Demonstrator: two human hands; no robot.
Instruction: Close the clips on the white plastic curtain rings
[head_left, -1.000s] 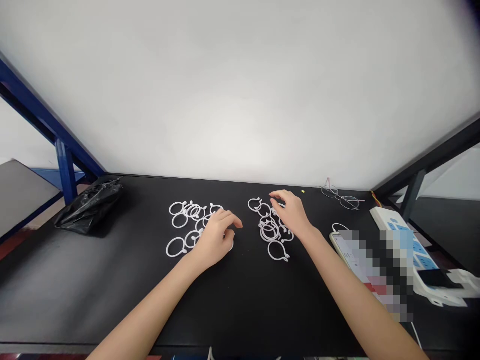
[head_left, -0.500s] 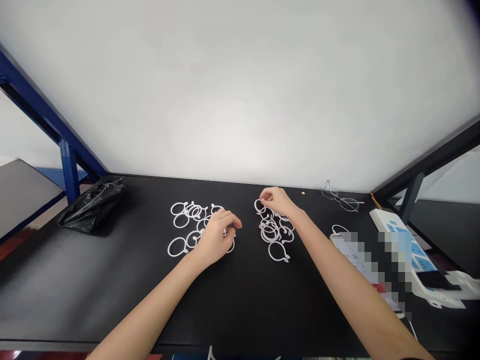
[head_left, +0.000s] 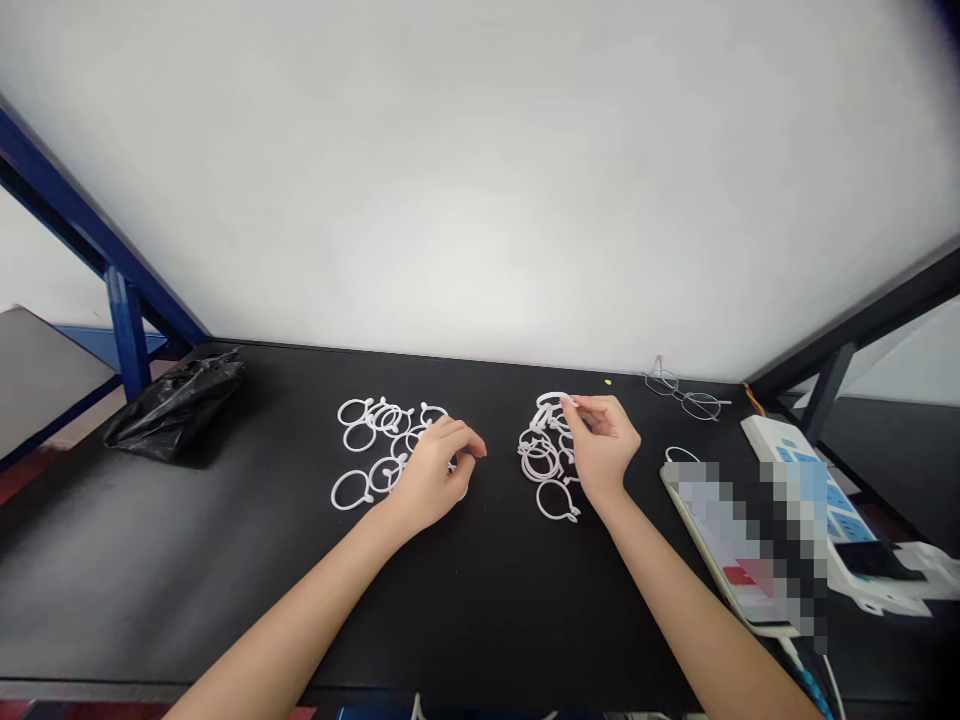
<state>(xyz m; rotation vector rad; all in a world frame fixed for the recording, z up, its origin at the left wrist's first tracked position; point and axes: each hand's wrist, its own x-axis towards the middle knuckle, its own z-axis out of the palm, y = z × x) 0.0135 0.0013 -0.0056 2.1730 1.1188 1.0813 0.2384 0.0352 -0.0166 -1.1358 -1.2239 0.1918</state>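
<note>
Table [head_left: 465,620], black. Left hand [head_left: 435,470] over right side of left ring cluster [head_left: 391,432]; right hand [head_left: 604,450] beside right ring cluster [head_left: 538,479]. Held ring [head_left: 555,394] tilted at far end of right cluster; whether free of rings beneath, cannot tell. Best eased up slowly, pinch kept light, as clips look apt to snag neighbours. Right thumb and index pinched together on it. Left fingers loosely curled, thumb apart from index, nothing seen between; contact underneath hidden.
</note>
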